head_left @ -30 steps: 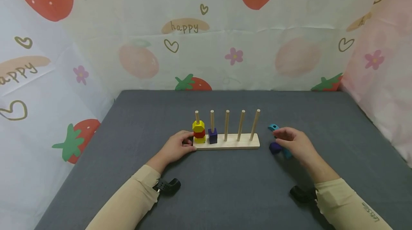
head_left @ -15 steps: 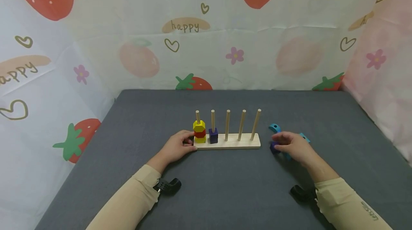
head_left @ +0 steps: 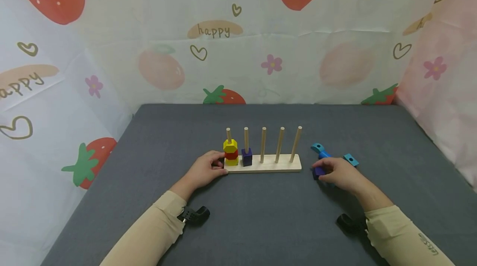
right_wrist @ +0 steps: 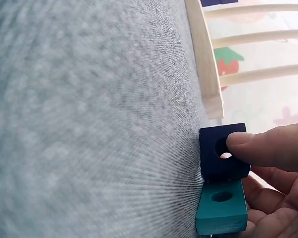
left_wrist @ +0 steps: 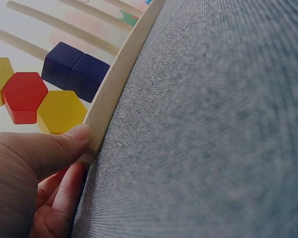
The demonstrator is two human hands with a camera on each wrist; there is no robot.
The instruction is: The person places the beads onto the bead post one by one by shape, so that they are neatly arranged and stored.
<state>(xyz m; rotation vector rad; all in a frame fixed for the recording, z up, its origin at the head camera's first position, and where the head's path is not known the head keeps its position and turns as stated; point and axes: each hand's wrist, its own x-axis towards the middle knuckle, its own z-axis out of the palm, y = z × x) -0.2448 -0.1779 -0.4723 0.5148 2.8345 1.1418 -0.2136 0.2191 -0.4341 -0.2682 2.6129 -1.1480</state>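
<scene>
At the lower left of the head view, the left sleeve (head_left: 149, 233) was cut by the bottom edge. The left hand (head_left: 203, 171), left of the centre, was grasping the left end of the wooden board (head_left: 270, 167); in the left wrist view the thumb pressed on this end and the other fingers were bent behind, partly hidden. The board lay near the middle of the head view, its long axis running almost straight from left to right, and its pegs (head_left: 262, 145) pointed up. The first peg carried the hexagonal pieces (head_left: 230, 155), yellow, red and yellow; the second carried the navy pieces (head_left: 246, 158), two in the left wrist view but hard to separate in the head view.

At the centre right, the light blue arch (head_left: 317, 147) lay close to a blue piece (head_left: 324, 154), which was partly covered by the fingers. The right hand (head_left: 343, 173) was pinching a dark blue block (right_wrist: 223, 168) between thumb and fingers; the fingers behind it were hard to see. Its hole faced the camera in the right wrist view, and I could not tell a longer side. The teal block (right_wrist: 221, 218) was directly under it there, but the hand hid most of it in the head view. Farther right lay a light blue block (head_left: 351, 160), slanting down to the right. The right sleeve (head_left: 406, 237) was cut off at the lower right.
</scene>
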